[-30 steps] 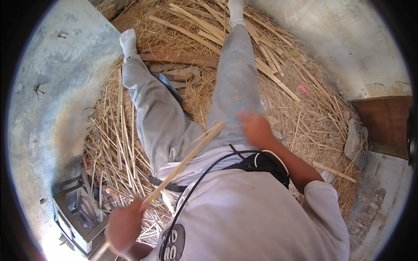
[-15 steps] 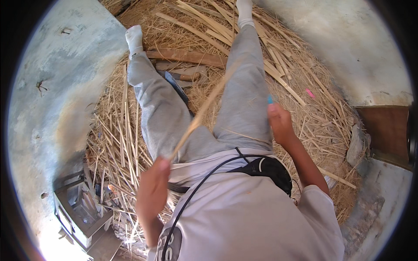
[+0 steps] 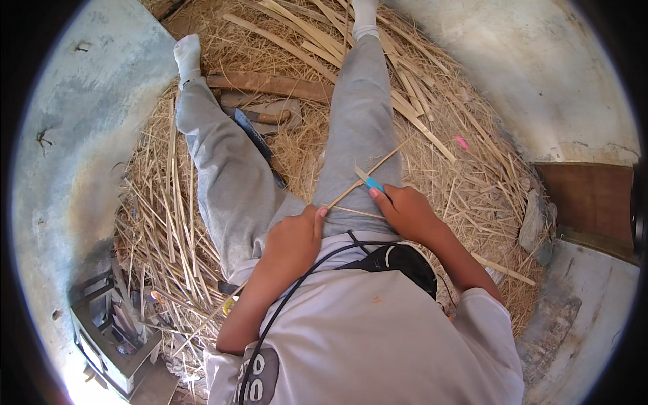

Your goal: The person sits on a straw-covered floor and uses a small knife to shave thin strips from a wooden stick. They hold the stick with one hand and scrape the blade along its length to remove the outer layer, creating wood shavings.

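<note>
My left hand is closed around a thin wooden strip, its thumb on top. The strip slants up and right across my grey-trousered right thigh. In my right hand is a small blue-handled knife, gripped with its short blade pointing up and left. That blade lies over the strip, a little beyond my left thumb; whether it cuts into the wood I cannot tell. Another thin sliver rests across my lap between the two hands.
Between my spread legs lie a wooden-handled tool and a long dark-blue blade, near a brown board. Loose strips and straw cover the floor. A pink object lies right; an open-fronted box stands lower left.
My hands have come together over my right thigh. The strip has swung lower and to the right, and the blue-handled knife has moved left and down onto it.
</note>
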A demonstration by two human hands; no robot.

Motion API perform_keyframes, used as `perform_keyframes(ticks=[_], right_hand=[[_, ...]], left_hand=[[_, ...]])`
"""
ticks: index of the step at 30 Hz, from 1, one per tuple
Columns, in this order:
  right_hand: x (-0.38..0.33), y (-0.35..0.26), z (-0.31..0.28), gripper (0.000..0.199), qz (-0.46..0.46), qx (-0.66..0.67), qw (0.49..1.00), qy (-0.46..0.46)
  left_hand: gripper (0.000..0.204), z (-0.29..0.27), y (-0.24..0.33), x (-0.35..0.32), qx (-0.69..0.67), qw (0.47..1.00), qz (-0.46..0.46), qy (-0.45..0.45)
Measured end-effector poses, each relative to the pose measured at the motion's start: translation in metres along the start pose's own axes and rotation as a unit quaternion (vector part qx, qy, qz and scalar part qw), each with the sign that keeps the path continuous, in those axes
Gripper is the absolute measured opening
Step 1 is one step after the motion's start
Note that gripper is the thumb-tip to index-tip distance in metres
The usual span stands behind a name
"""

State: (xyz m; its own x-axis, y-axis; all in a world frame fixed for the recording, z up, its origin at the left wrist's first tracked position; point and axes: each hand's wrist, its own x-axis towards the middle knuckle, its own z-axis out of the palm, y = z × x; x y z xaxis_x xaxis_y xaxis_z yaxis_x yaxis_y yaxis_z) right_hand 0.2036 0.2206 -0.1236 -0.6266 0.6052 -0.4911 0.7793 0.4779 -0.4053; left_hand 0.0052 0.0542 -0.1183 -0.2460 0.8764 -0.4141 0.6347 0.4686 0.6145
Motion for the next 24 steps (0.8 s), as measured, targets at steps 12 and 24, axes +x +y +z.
perform_keyframes(ticks=[12, 24], right_hand=[[-0.005, -0.008, 0.023, 0.062, 0.04, 0.015, 0.999, 0.031], [0.002, 0.004, 0.028, 0.061, 0.005, 0.038, 0.996, 0.075]], left_hand=[[0.032, -0.002, 0.002, -0.023, 0.206, 0.975, 0.049, 0.065], [0.023, -0.066, 0.014, -0.089, 0.231, 0.973, -0.001, -0.011]])
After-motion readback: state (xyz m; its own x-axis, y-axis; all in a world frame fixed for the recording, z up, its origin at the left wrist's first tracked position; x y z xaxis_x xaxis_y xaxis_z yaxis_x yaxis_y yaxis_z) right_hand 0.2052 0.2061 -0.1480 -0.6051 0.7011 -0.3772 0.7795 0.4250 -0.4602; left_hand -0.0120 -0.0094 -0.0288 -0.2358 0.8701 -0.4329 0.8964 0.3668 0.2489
